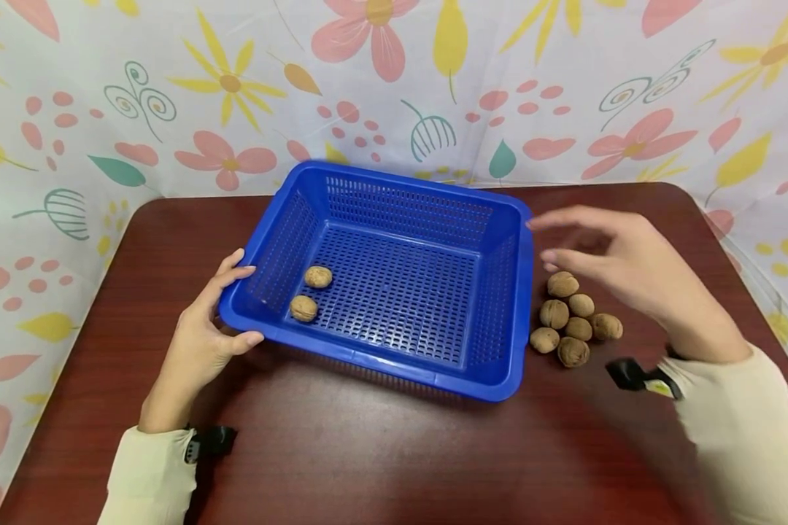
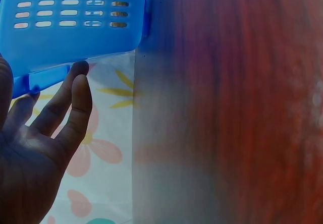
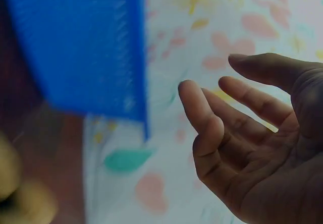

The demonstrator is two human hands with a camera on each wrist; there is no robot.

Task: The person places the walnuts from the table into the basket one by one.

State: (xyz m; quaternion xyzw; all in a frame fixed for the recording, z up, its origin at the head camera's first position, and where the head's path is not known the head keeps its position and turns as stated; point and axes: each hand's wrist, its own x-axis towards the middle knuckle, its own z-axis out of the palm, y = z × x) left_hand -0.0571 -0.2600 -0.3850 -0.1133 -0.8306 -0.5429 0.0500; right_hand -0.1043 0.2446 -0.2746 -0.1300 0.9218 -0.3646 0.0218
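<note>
A blue plastic basket (image 1: 394, 292) with slotted walls stands on the table, two walnuts (image 1: 304, 308) on its floor near the left wall. My left hand (image 1: 200, 335) grips its near left corner, thumb by the front rim and fingers along the left rim; the left wrist view also has these fingers (image 2: 75, 108) at the basket. Off the basket's right side, my right hand (image 1: 624, 262) hovers with nothing in it, fingers loosely bent and thumb apart. Just below that hand, several walnuts (image 1: 578, 328) lie clustered on the table.
The dark red wooden table (image 1: 394, 459) reaches back to a white cloth (image 1: 394, 87) printed with flowers and leaves. The basket's far rim is close to that cloth. Both wrists carry small black cameras.
</note>
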